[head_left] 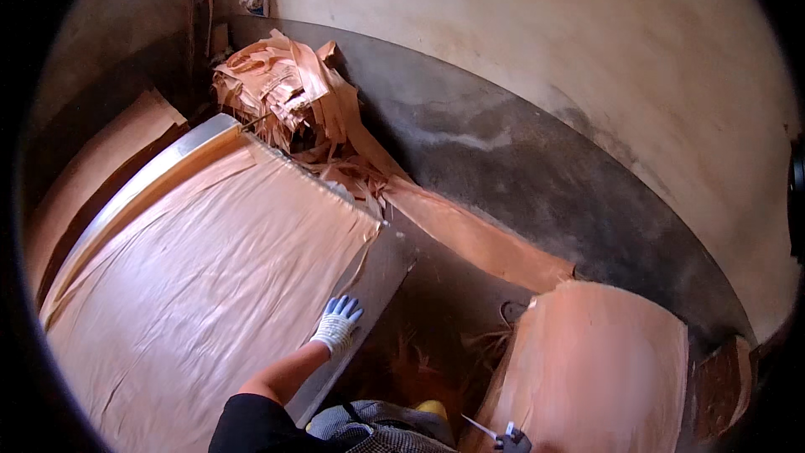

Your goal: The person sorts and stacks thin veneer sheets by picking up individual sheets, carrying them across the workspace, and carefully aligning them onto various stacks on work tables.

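Observation:
My left hand (338,325), in a white knit glove with blue-grey fingers, lies flat with its fingers spread. It rests at the right edge of a large stack of thin, wrinkled, peach-coloured wood veneer sheets (201,277). At the bottom edge, my right hand (513,440) shows only in part, its glove dark at the fingers. The fingers are closed on a knife (480,427) with a thin pale blade pointing up and left. This hand is beside a second, smaller veneer stack (599,352), whose sheets look smooth on top.
A heap of torn veneer strips (281,88) lies at the back against the dark-based wall (503,168). One long strip (478,235) runs from it toward the right stack. Another veneer stack (92,176) stands far left. Scraps (419,369) litter the dark floor between the stacks.

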{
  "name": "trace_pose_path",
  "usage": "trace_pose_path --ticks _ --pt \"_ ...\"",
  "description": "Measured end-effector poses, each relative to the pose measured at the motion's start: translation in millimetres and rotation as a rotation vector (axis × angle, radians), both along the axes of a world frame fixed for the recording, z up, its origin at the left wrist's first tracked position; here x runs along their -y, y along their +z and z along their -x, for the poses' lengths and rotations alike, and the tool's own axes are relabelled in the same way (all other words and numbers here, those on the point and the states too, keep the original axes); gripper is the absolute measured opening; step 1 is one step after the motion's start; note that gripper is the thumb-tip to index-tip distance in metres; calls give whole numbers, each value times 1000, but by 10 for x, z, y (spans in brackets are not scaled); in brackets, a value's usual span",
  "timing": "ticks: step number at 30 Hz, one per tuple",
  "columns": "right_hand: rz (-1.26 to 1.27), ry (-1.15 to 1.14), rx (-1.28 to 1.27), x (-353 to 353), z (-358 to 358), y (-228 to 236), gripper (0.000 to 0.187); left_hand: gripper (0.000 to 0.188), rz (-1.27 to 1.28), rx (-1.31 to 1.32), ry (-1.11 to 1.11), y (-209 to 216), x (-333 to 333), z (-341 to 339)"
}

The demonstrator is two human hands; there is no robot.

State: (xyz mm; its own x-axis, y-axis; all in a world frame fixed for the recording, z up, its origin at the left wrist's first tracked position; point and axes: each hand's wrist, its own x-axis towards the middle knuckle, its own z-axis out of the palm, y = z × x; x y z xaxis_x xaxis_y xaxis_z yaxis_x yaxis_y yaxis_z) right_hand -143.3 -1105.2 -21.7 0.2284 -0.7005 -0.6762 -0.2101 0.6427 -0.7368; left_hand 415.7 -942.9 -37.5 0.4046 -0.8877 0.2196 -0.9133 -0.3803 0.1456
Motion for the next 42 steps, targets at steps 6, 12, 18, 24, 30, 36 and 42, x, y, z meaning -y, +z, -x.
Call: trace_pose_path --ticks 6,12,18,24,30,36,42 --pt "141 -110 2 1134 -257 -186 27 64 -72 -50 557 175 1109 -1108" --pt "462 107 -197 3762 -1782 569 13 71 11 -103 799 -416 1621 -1350" --pt "844 730 -298 4942 -4640 941 27 73 -74 -133 815 -112 1715 -1371" --pt "569 1205 -95 4825 -6798 1278 30 73 -155 -181 843 -66 1754 -1393" --pt "515 1634 65 5022 -7541 880 21 79 -264 -193 851 -126 1806 -1452" --pt "361 1500 -113 5610 -8124 716 25 61 -9 -338 1048 26 2015 -1633" --pt "352 1496 -14 6065 -9329 736 11 43 197 -109 1434 -236 2561 -1796"
